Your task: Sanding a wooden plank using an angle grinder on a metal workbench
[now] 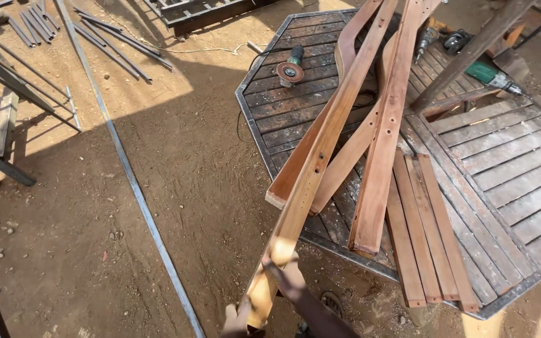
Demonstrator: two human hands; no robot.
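Reddish-brown wood, long straight plank [311, 181] with a row of small drilled holes along its face, sunlit at the near end. Left hand [238, 322] at bottom edge, curled around the plank's lowest end, only partly in view. Right hand [281, 261] a little higher, fingers wrapped closed on the same plank. The plank rises from the hands up and away, leaning over the edge of the slatted octagonal bench [502, 169]. Beside it on the bench: one wide straight board [383, 150] with holes, two curved wooden pieces [345, 159] crossing under it, three thin flat slats [430, 231] lying side by side, ends past the bench edge. Further back on the bench: one angle grinder [290, 69] with green body, one green power drill [493, 76]. On the dirt floor, left: one long metal bar [126, 169], several shorter metal rods [114, 47] at far left, count unclear.
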